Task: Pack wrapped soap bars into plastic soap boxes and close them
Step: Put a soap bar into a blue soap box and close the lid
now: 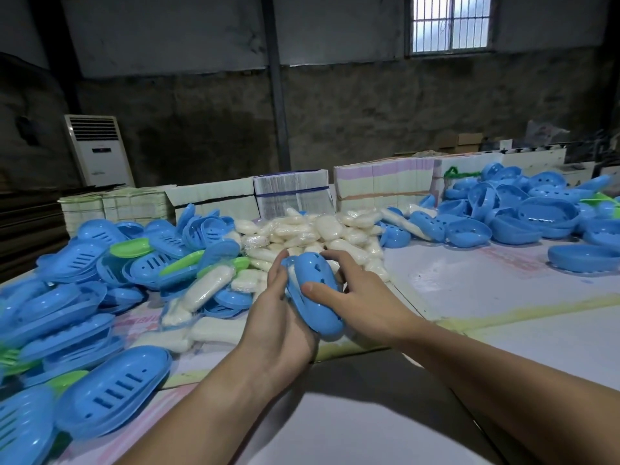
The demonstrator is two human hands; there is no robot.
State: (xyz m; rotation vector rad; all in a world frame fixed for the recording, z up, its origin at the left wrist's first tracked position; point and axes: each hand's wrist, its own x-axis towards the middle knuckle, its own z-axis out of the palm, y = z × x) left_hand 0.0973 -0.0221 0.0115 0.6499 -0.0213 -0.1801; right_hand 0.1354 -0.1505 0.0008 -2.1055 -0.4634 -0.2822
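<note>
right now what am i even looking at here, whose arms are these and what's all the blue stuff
There is no machine here. A person wears a camera on their head, so the single picture looks forward and down at their own two arms. The left hand and the right hand together hold one blue soap box in a curled grip, thumb on top. Something white shows through its left edge, probably a wrapped soap. On the table lie a heap of white wrapped soap bars in the middle, blue and green slotted box halves to the left, and blue holed box halves to the right.
</note>
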